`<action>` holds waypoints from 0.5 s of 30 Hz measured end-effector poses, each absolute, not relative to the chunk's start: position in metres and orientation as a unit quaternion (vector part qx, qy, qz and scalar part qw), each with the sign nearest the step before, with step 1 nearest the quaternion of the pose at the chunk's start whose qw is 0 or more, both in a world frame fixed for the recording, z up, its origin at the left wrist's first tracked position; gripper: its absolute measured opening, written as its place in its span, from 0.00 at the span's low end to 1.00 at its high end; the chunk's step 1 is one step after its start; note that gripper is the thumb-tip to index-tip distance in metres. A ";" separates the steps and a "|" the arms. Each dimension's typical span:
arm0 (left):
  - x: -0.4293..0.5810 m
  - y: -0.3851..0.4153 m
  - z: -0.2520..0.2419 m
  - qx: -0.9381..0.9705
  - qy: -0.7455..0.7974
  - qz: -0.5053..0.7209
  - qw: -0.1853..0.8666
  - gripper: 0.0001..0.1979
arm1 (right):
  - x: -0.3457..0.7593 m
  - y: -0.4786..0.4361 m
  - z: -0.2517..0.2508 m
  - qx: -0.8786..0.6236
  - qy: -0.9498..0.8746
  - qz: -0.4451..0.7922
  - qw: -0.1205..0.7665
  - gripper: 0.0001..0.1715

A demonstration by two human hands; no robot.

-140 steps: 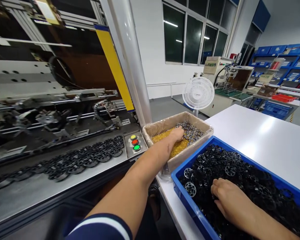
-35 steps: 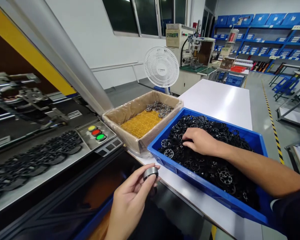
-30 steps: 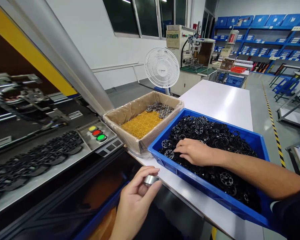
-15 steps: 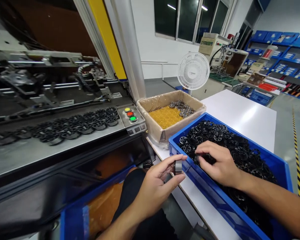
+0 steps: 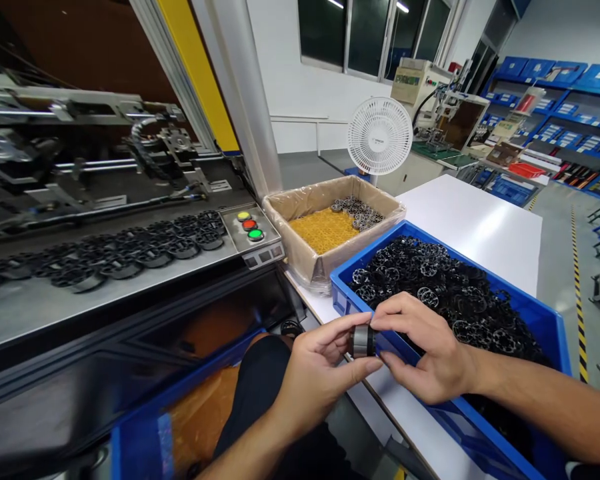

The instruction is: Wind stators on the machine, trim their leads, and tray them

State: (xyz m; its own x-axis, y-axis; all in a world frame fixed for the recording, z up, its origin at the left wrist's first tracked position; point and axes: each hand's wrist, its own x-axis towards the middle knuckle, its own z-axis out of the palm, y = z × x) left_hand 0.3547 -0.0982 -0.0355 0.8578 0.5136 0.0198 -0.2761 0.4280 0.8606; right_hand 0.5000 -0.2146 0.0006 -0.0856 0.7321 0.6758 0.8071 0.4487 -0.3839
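In front of my lap, my left hand (image 5: 320, 370) is closed on a short grey ring (image 5: 361, 341), its thumb below and its fingers above. From the right, my right hand (image 5: 425, 350) meets it, fingertips closed on a black plastic part (image 5: 372, 340) set against the ring's right side. How far the two fit together is hidden by the fingers. Beneath and beyond my right hand stands a blue bin (image 5: 347, 303) full of loose black spoked wheel-like parts (image 5: 430, 267).
Behind the bin, a plastic-lined carton (image 5: 320, 263) holds a yellow layer and several dark wheel parts. On the left, rows of black wheels (image 5: 120, 263) lie on a machine's metal ledge, beside yellow, red and green buttons (image 5: 250, 225). A white fan (image 5: 380, 137) stands at the back.
My right hand has come from over the bin down and left, bringing a black part against the ring in my left hand. The view has shifted slightly.
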 end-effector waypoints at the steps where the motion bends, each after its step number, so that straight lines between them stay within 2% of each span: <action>1: 0.354 -0.097 -0.035 0.482 0.127 0.240 0.833 0.22 | 0.500 -0.214 0.000 -0.520 -0.740 -0.049 0.424 0.24; 15: 0.356 -0.095 -0.033 0.445 0.107 0.221 0.861 0.22 | 0.504 -0.213 -0.004 -0.520 -0.754 -0.138 0.377 0.18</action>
State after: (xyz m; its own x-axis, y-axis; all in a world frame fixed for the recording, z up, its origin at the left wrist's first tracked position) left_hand 0.3562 -0.0950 -0.0334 0.8797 0.4754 0.0127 -0.2850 0.5056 0.8143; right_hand 0.5042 -0.2130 -0.0040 -0.1740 0.6802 0.7120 0.8881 0.4207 -0.1849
